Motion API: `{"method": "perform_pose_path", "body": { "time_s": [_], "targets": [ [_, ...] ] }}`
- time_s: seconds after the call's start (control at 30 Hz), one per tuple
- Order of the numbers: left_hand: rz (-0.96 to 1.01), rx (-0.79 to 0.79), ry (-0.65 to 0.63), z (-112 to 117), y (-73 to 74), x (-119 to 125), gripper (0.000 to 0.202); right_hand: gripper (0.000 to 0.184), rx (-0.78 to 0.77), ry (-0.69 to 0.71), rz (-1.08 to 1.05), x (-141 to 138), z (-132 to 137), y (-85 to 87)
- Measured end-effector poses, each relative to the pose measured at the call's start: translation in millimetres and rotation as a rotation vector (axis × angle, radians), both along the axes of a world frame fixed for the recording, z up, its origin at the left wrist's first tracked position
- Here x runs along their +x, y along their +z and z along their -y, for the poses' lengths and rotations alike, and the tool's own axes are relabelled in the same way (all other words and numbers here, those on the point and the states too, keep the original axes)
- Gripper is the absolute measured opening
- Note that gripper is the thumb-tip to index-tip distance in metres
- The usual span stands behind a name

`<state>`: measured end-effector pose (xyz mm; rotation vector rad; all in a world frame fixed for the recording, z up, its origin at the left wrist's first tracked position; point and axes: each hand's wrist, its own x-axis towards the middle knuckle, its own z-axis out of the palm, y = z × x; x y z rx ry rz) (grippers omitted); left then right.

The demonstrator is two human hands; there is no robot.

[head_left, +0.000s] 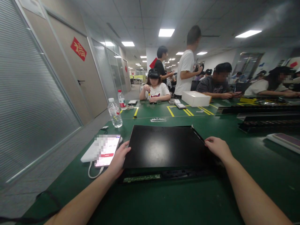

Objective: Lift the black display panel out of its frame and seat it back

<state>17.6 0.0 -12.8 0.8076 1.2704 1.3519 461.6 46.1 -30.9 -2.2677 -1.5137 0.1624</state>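
Note:
A flat black screen panel (157,147) lies slightly askew over a black frame (187,172) on the table. Along the near side of the frame, a green circuit board (142,178) shows below the panel's edge. My left hand (119,157) grips the panel's left edge, thumb on top and the other fingers partly hidden beneath. At the right side, my right hand (217,148) has its fingers pinched on the frame's edge, close to the panel. Part of the frame's right rim (198,136) is exposed beside the panel; the rest is covered.
Left of the panel, a lit phone (109,153) rests on a white device with a cable. Two water bottles (115,113) (122,100) stand behind. Long black strips (264,122) and another phone (287,140) lie right. A white box (196,98) and a seated person (154,89) are across the green table.

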Motion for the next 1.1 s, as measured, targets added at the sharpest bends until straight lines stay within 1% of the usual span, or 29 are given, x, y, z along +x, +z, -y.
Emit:
{"method": "perform_pose_path", "body": {
  "time_s": [0.13,0.33,0.53,0.67,0.77,0.83,0.9,1.0,1.1],
  "targets": [
    [-0.042,0.003,0.004,-0.8,-3.8,-1.3,0.043,0.030,0.005,0.003,-0.022,-1.4,0.8,-0.6],
    [-0.034,0.011,-0.020,-1.9,-6.8,-2.5,0.047,0.031,-0.001,0.011,-0.045,-1.2,1.3,-1.7],
    [-0.016,0.009,-0.036,-2.8,-4.2,-4.8,0.049,0.030,0.012,0.005,-0.032,-0.8,0.3,-3.2],
    [-0.055,0.028,-0.040,-2.9,2.4,-8.5,0.044,0.030,0.019,0.013,-0.034,-0.2,-0.2,-3.9],
    [-0.125,0.054,-0.039,-1.7,7.4,-8.8,0.038,0.030,0.017,0.010,-0.032,-0.2,-0.1,-3.9],
    [-0.195,0.066,-0.044,-1.6,7.0,-8.2,0.037,0.031,0.016,0.012,-0.029,-0.6,0.4,-3.5],
    [-0.306,0.099,-0.024,-2.8,2.7,-8.7,0.034,0.032,0.022,0.017,-0.032,-1.0,0.9,-2.9],
    [-0.501,0.162,0.051,-6.8,-7.8,-12.8,0.027,0.030,0.027,0.011,-0.037,-1.4,1.6,-2.0],
    [-0.643,0.178,0.050,-10.7,-16.4,-18.6,0.030,0.029,0.023,0.010,-0.035,-1.4,1.9,-1.1]
  ]
}}
